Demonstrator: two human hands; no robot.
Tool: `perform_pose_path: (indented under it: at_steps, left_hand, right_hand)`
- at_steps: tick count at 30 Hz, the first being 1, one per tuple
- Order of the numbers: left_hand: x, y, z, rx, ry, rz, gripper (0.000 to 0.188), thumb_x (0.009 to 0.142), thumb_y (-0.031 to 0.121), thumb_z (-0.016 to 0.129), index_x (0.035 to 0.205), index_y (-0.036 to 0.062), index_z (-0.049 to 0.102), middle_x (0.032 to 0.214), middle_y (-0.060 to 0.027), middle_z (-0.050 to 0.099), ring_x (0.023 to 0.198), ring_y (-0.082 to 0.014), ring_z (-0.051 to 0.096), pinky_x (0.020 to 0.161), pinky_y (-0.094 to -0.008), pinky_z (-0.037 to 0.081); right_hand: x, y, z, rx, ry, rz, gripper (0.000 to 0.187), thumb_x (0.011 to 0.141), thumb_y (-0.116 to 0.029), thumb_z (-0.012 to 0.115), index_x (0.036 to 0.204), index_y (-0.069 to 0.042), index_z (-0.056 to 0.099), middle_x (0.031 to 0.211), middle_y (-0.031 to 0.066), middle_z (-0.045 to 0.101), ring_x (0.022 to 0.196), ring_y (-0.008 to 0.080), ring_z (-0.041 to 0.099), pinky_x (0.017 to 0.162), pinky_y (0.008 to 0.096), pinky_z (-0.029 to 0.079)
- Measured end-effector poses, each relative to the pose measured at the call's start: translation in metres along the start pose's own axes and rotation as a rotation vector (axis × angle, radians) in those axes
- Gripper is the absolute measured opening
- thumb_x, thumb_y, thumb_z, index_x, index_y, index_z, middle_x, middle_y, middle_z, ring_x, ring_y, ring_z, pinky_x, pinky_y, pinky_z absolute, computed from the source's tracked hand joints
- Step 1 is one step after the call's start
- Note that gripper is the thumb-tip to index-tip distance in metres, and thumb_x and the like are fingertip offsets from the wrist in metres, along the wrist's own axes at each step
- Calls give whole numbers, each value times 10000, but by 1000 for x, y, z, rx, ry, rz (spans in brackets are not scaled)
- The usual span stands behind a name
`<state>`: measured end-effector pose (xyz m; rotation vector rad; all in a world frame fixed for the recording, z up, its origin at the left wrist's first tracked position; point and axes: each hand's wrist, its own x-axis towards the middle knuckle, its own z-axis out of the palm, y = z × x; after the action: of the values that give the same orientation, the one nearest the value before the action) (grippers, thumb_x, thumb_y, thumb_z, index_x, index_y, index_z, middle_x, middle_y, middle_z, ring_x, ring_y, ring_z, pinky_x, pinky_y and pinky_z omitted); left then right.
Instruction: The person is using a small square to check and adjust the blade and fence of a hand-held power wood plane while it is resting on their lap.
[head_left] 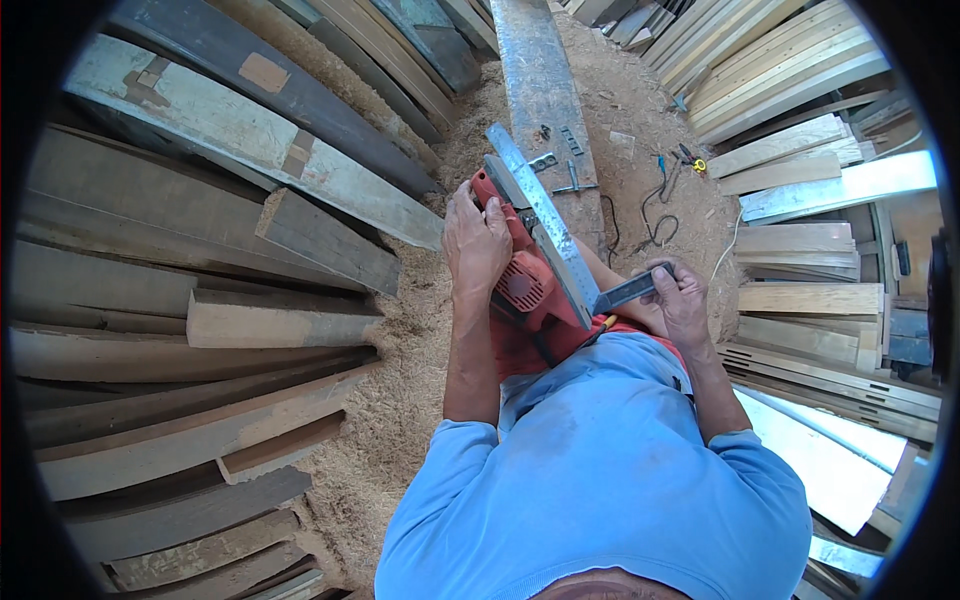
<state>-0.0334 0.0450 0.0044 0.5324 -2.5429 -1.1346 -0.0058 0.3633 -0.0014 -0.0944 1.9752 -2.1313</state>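
Observation:
A red electric planer [524,284] rests over my lap, turned so that its long flat metal sole faces to the right. My left hand [474,238] grips its far end, fingers wrapped around the red body. In my right hand [682,302] is a try square [626,291], held by its dark stock. The square's long metal blade lies along the planer's sole and reaches past its far end. Whether the blade touches the sole along its whole length, I cannot tell.
Ahead runs a long worn plank [540,75] with several small metal parts and a T-shaped tool [573,181] on it. Dark cables [655,225] curl over the shavings-covered floor to its right. Stacked boards [290,330] crowd the left, and more timber [795,75] the right.

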Motion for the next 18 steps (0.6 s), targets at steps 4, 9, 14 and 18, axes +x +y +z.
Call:
perform_pose_path:
  at_steps: [4, 9, 14, 18]
  left_hand:
    - [0, 1, 2, 7, 9, 15, 522, 1008, 246, 590, 1430, -42, 484, 1362, -296, 584, 1275, -462, 563, 1086, -527, 437]
    - [-1, 0, 3, 22, 20, 21, 526, 1003, 237, 598, 1433, -42, 481, 1351, -299, 585, 1274, -467, 558, 1085, -528, 437]
    - [-4, 11, 3, 40, 18, 27, 536, 998, 234, 613, 1435, -46, 477, 1330, -306, 594, 1252, -473, 567, 1072, -532, 443]
    - [-6, 11, 7, 46, 48, 66, 552, 992, 241, 626, 1442, -36, 467, 1300, -307, 599, 1230, -479, 571, 1051, -542, 450]
  right_hand:
    - [-6, -6, 6, -102, 1, -13, 189, 1065, -166, 618, 1099, 3, 695, 971, 80, 765, 788, 82, 681, 741, 249, 567]
    - [-2, 4, -3, -121, -62, 4, 199, 1076, -177, 610, 1159, -3, 661, 980, 94, 755, 762, 82, 654, 704, 251, 560]
    - [0, 24, -16, -71, -54, 12, 185, 1079, -158, 602, 1177, -11, 657, 968, 92, 748, 761, 95, 665, 692, 257, 561]
    - [-1, 28, -22, 4, -86, 45, 179, 1078, -155, 604, 1180, -17, 659, 932, 81, 735, 762, 110, 681, 683, 265, 566]
